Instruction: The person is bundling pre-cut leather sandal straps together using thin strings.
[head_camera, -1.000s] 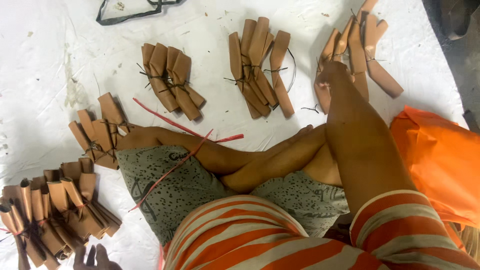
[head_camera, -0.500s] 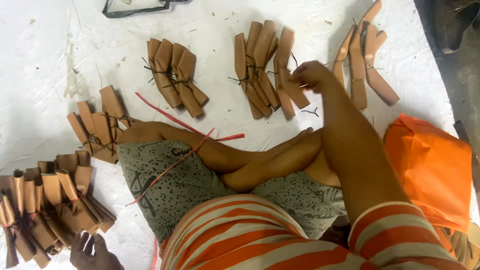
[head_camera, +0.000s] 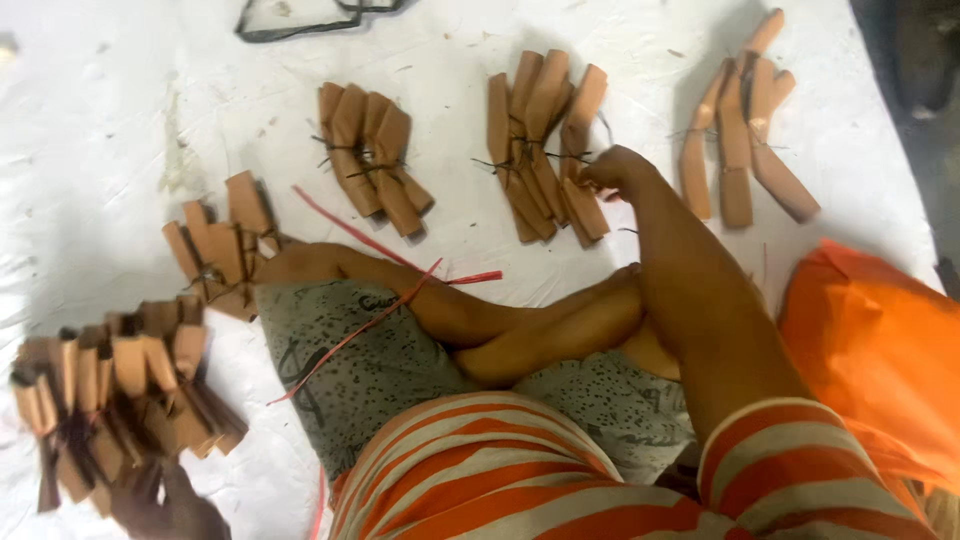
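I sit cross-legged on a white sheet with several bundles of brown folded strips tied with dark thread. My right hand reaches forward, its fingers curled on the right edge of the middle bundle. Another bundle lies to its right and one to its left. My left hand is low at the bottom left, dark and blurred, against a heap of bundles; its fingers are not clear. Thin red strips lie across my knee.
A smaller bundle lies beside my left knee. An orange cloth is bunched at my right side. A black strap lies at the far edge. The sheet ends at dark floor on the right.
My right hand has moved left from the far-right bundle to the middle bundle. The view has shifted slightly, and my left hand stays low by the heap.
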